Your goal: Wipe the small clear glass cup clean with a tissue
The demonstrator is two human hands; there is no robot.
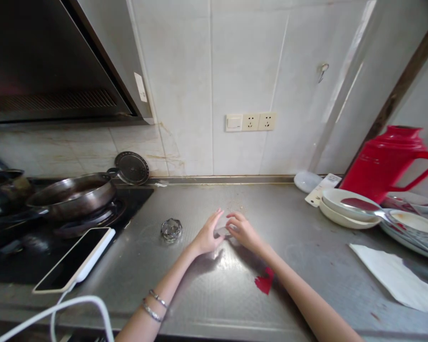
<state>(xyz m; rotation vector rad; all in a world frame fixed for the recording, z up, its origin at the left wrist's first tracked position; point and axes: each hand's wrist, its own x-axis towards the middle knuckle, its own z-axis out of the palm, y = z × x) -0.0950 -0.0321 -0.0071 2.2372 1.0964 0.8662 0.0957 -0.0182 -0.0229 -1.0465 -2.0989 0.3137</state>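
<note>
My left hand [207,236] and my right hand [245,231] face each other low over the steel countertop [214,308]. The left fingers are stretched out, with the thumb apart from them. On the right the fingers are bent and spread, pointing toward the left hand. Something small, pale and perhaps see-through shows in the gap between them; I cannot make out what it is or whether either hand grips it. A red scrap with a ragged edge [266,281] lies beside my right forearm. Left of my hands sits a ring of dark, twisted metal-looking strands [171,230].
At left, a phone [76,259] with a white cable lies by the stove's edge, near a steel pan [74,194]. A round black perforated disc [131,167] leans on the wall. At right are a red thermos jug [385,159], stacked dishes [349,221] and a white napkin [395,280].
</note>
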